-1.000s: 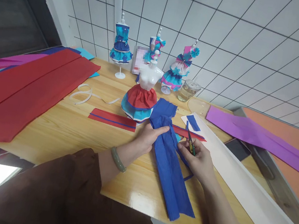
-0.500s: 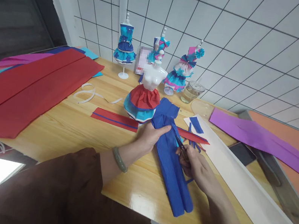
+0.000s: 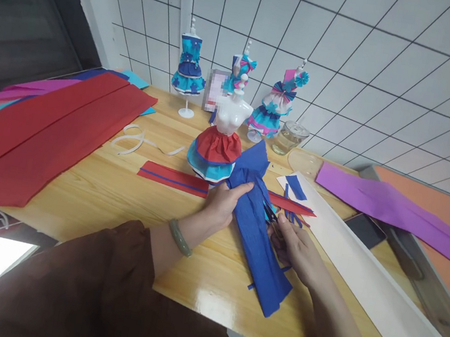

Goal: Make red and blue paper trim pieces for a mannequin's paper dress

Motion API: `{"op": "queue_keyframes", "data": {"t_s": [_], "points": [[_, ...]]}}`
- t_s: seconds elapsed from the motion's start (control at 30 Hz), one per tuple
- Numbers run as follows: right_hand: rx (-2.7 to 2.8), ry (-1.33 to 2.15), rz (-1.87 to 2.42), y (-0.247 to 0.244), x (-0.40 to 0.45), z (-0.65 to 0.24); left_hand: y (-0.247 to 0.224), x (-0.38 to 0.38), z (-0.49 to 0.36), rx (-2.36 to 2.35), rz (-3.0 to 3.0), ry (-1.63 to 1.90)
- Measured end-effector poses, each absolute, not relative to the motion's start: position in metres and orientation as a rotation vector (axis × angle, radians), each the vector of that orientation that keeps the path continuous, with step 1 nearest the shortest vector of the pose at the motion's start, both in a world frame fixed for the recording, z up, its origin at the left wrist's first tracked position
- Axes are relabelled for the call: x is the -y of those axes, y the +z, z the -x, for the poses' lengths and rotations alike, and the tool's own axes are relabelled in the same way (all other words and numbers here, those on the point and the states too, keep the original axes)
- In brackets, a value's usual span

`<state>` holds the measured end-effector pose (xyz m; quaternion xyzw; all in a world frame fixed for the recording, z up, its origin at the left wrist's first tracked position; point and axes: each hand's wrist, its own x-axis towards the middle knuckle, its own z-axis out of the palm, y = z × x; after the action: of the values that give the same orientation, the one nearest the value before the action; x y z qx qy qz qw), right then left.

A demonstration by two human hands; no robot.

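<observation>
My left hand (image 3: 223,203) pinches a long strip of blue crepe paper (image 3: 261,272), thumb on top, near the strip's upper part. The lower part of the strip hangs down over the table toward me. In my right hand (image 3: 292,243) is a pair of scissors (image 3: 271,215), its dark blades at the right edge of the blue paper; the handles are mostly hidden by my fingers. Just beyond my left hand stands a small white mannequin (image 3: 231,113) wearing a red, light blue and white layered skirt (image 3: 215,155). Red paper strips (image 3: 174,178) with a blue line lie beside it.
Three dressed mannequins (image 3: 191,65) stand along the tiled wall, near a glass cup (image 3: 290,138). Red crepe paper (image 3: 58,135) covers the left side. White paper (image 3: 363,272), purple paper (image 3: 399,212) and a dark phone-like slab (image 3: 365,229) lie right. A white ribbon (image 3: 139,140) curls on the table.
The blue paper has shifted: its far end sticks up higher, and its near end lies flatter and twisted. The scissors have moved slightly down along its right edge. Both hands stay nearly in place.
</observation>
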<state>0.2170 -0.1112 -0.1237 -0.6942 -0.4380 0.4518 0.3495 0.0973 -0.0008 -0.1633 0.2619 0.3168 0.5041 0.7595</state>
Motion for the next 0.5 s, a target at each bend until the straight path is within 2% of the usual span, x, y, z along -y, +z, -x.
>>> {"op": "queue_keyframes", "data": {"t_s": [0.5], "points": [[1.106, 1.202, 1.689, -0.118, 0.111, -0.209, -0.149, 0.012, -0.098, -0.527, -0.581, 1.049]]}}
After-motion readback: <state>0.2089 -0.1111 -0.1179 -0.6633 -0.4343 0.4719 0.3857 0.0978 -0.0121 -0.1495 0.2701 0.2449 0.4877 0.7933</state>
